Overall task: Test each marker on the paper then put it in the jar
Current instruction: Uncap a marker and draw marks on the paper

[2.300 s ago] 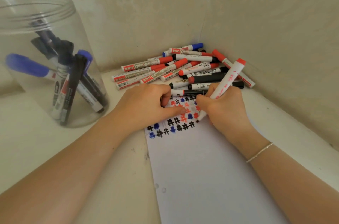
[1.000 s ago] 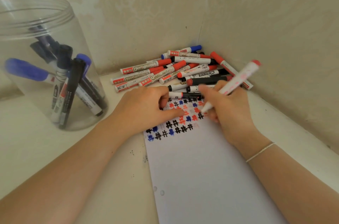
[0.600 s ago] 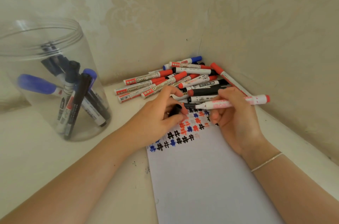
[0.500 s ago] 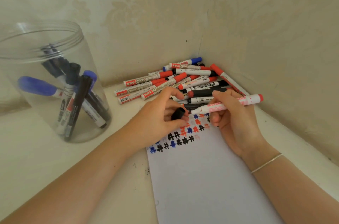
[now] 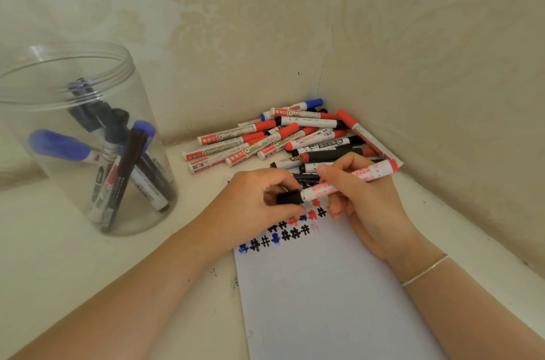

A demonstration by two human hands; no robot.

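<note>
My right hand [image 5: 365, 200] grips a white marker with red lettering and a red end [image 5: 371, 172], held level above the paper. My left hand [image 5: 250, 206] pinches a black cap [image 5: 290, 198] that sits over the marker's tip. The white paper [image 5: 324, 300] lies under both hands, with rows of black, blue and red test marks [image 5: 283, 234] at its top edge. A clear plastic jar [image 5: 73, 135] stands at the left, open, with several markers leaning inside.
A pile of red, black and blue markers [image 5: 283, 135] lies in the corner behind my hands. Patterned walls [image 5: 427, 64] close in at the back and right. The pale tabletop [image 5: 59, 265] runs between the jar and the paper.
My right hand lifted the marker off the paper and turned it level. My left hand brought the black cap up from the paper and onto the marker's tip.
</note>
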